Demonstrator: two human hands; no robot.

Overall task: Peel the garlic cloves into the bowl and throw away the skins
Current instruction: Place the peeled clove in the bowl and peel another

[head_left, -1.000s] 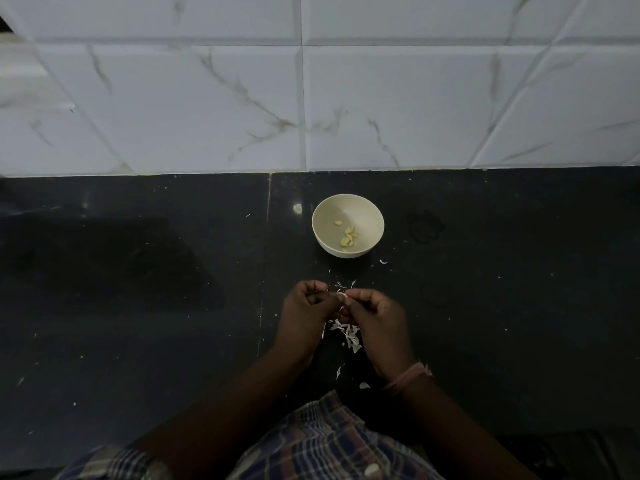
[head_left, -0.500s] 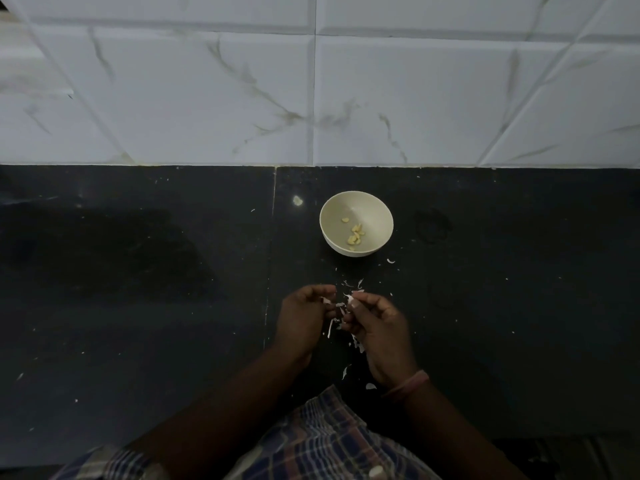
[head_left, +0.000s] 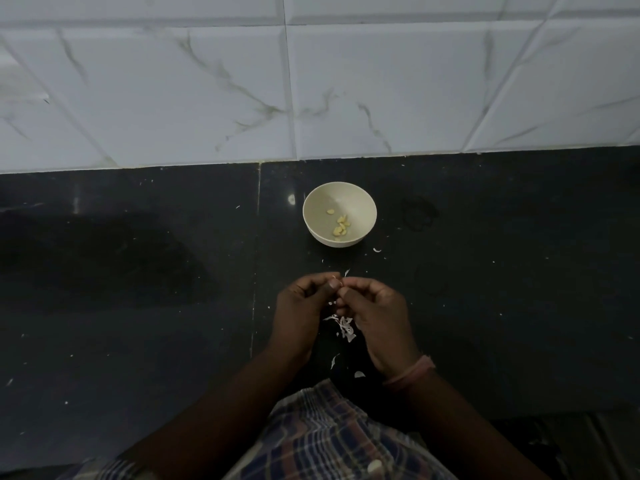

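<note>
Frame centre: left hand and right hand pinching one small garlic clove between meeting fingertips. Bowl just above; skins below.

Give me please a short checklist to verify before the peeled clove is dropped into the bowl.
1. Small garlic clove pinched between left hand and right hand: ok.
2. Clove fully peeled: cannot tell, too small.
3. Round cream bowl upright, open, beyond the hands: ok.
4. Only yellowish peeled cloves in bowl: ok.
5. White papery skins thrown away: not ok, they lie on the black stone counter.
</note>
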